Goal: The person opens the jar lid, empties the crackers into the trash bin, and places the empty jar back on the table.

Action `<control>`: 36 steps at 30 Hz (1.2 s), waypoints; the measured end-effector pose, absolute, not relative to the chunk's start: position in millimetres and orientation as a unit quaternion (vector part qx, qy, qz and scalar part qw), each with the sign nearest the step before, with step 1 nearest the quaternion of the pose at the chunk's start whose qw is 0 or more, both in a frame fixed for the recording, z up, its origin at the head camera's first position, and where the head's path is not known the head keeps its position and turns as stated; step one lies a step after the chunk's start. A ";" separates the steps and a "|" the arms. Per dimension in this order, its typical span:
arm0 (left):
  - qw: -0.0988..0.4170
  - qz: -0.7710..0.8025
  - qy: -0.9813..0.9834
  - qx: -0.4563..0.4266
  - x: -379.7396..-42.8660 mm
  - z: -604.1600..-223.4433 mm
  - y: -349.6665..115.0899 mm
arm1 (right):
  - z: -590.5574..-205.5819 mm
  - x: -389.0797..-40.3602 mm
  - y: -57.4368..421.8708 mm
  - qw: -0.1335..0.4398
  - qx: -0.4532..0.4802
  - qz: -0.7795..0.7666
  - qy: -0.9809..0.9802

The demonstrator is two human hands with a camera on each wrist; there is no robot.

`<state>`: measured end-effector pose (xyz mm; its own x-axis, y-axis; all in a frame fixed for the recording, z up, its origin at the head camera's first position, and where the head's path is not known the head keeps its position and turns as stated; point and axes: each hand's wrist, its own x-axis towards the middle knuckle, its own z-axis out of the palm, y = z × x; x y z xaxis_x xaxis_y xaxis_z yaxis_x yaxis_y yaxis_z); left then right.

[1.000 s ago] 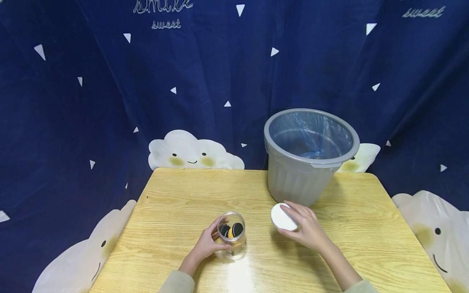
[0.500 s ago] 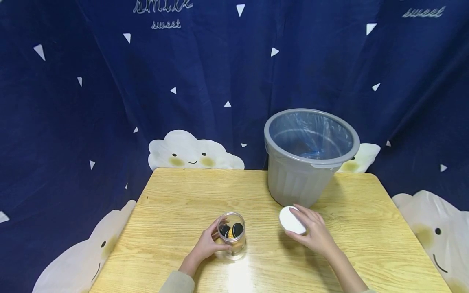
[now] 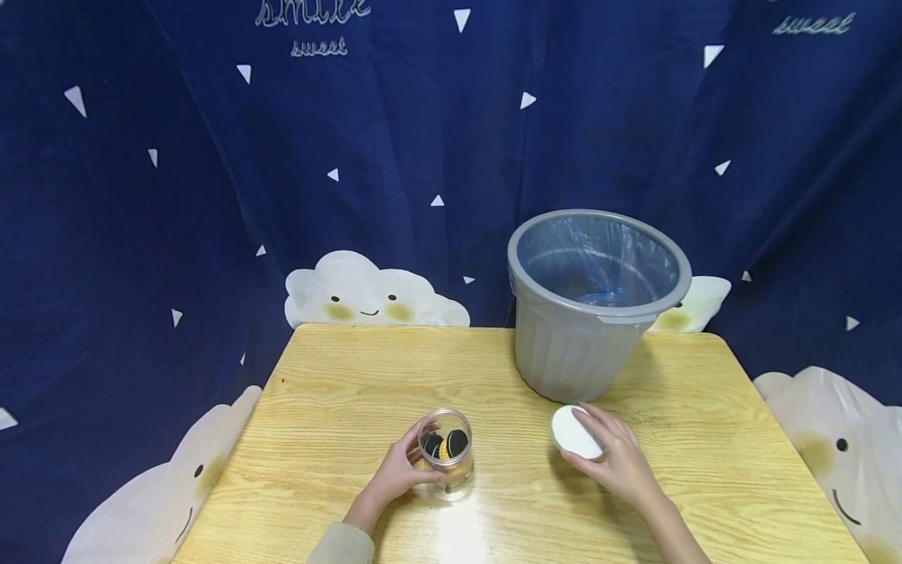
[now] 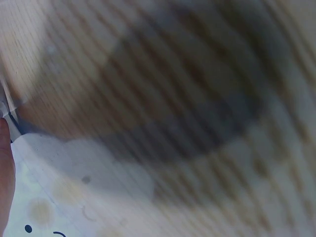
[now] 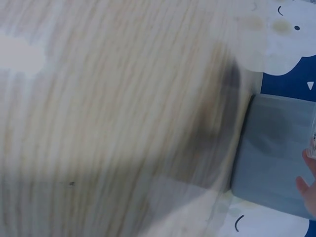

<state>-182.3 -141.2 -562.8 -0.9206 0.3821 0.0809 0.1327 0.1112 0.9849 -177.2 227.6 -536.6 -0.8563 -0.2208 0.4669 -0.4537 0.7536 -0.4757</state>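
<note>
In the head view, my left hand point(image 3: 395, 472) grips a clear round jar point(image 3: 460, 473) that stands upright on the table, thumb in front and fingers around the far side. The jar's mouth is uncovered. Inside lie black sandwich cookies point(image 3: 457, 443) and something orange-yellow between them. To the right, my right hand point(image 3: 622, 457) pinches a white round lid point(image 3: 576, 432) by its edge, held tilted above the tabletop. Only a sliver of left fingers point(image 4: 6, 173) shows in the left wrist view. At the right wrist view's edge, fingertips point(image 5: 302, 185) appear beside a clear rim.
A grey bin point(image 3: 564, 352) with a translucent blue liner stands at the back right of the wooden table point(image 3: 352, 376), just beyond my right hand. Behind the table hangs a dark blue curtain point(image 3: 395, 133) with white triangles and smiling clouds.
My right hand has carried the white lid to the right and slightly nearer to me, away from the jar. The left hand and the jar have stayed put.
</note>
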 end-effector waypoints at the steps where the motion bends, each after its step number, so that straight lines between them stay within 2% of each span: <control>1: 0.097 0.644 0.738 0.174 -182.2 -562.9 -141.2 | -537.7 -176.7 228.9 0.196 0.181 0.299 -0.916; 7: 0.093 0.647 0.737 0.175 -183.0 -564.3 -141.2 | -545.3 -174.8 236.6 0.200 0.158 0.300 -0.919; 16: 0.075 0.639 0.746 0.172 -191.5 -590.9 -143.4 | -562.2 -175.4 250.3 0.191 0.133 0.301 -0.925; 28: 0.079 0.645 0.735 0.191 -182.5 -563.5 -140.8 | -569.3 -172.0 255.8 0.190 0.119 0.298 -0.928; 36: 0.086 0.643 0.740 0.178 -181.4 -561.2 -140.6 | -576.3 -169.9 258.9 0.185 0.110 0.292 -0.932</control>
